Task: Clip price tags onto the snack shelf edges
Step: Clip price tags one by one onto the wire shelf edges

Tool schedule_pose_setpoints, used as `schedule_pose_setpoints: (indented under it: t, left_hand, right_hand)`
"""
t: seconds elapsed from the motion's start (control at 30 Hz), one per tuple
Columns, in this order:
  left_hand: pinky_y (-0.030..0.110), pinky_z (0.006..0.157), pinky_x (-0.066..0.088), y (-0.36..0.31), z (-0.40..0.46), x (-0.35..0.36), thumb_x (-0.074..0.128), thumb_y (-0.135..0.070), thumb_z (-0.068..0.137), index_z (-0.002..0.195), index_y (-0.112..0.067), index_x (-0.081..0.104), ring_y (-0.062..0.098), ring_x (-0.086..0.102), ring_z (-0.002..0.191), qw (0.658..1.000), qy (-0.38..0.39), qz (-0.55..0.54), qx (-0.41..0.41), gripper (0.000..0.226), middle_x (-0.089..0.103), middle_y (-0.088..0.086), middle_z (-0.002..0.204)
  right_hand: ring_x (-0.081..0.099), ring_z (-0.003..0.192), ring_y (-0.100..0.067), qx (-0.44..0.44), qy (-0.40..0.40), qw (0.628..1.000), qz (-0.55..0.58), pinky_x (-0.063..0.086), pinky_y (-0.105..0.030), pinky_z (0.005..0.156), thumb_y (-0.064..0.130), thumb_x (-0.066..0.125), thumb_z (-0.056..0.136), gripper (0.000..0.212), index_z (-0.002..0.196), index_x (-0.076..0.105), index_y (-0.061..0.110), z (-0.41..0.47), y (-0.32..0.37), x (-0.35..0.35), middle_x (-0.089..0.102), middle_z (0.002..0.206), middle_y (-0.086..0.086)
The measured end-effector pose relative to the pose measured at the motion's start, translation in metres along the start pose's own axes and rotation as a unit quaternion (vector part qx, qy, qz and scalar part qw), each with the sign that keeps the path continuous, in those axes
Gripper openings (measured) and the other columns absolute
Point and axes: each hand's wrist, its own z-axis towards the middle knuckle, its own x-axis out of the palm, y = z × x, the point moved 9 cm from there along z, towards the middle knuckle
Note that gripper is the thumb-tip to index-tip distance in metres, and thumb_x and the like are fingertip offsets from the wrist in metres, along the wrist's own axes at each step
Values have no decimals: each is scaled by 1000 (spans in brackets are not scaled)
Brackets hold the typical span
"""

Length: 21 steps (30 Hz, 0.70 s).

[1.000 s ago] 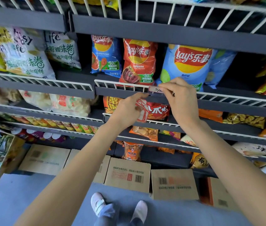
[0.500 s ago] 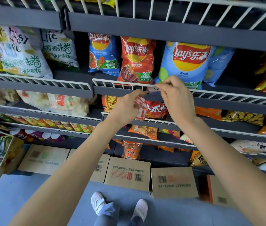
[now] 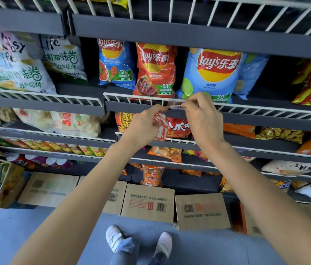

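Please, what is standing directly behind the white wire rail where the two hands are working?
Behind the white wire rail stand Lay's bags: a blue one, a red one and a light-blue lime one. The right hand covers the lime bag's bottom edge.

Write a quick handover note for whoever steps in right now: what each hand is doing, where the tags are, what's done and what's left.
Left hand: holds spare price tags and steadies one end of the tag being fitted.
Right hand: pinches that tag against the white wire rail below the red chip bag.
Done: tag is at the rail; whether it is clipped cannot be seen.
Left: seat it, then tag the other shelf edges; none show tags.
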Motion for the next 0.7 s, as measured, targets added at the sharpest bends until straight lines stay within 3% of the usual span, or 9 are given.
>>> schedule_pose_setpoints:
  t: [0.1,0.17,0.3,0.53,0.7]
  left_hand:
    - [10,41,38,1,1,-1,46,-3,93,131,-28,46,8,49,52,1000,0,-1,-1,45,63,9,108]
    - [13,45,40,2,2,0,47,-4,93,131,-30,46,9,52,56,1000,0,-3,-1,46,62,7,114]
    - [11,44,41,2,3,1,47,-6,93,133,-31,44,8,54,58,1000,4,4,-2,46,58,4,125]
    - [15,54,45,-1,3,0,47,-6,94,133,-30,43,12,59,70,1000,4,4,4,46,53,1,135]
    - [11,48,42,0,3,1,47,-7,94,133,-31,43,9,57,63,1000,5,0,3,47,55,2,131]
  right_hand:
    - [59,82,-26,-15,3,1000,-26,30,-21,41,-5,77,63,26,86,69,4,3,1,1,59,86,-10]
    - [59,82,-26,-27,-1,999,-43,28,-20,41,-5,78,62,29,88,69,6,1,3,2,60,86,-8]
    - [59,85,-23,-39,-9,998,-52,39,-24,40,-3,75,67,38,102,67,10,-6,4,3,61,92,-7]
    - [58,84,-24,-36,12,999,-34,37,-22,41,1,78,68,47,111,63,12,-14,6,5,59,99,-10]
    - [58,87,-23,-15,10,1000,-14,44,-25,42,4,78,71,44,112,64,13,-15,4,8,59,101,-8]
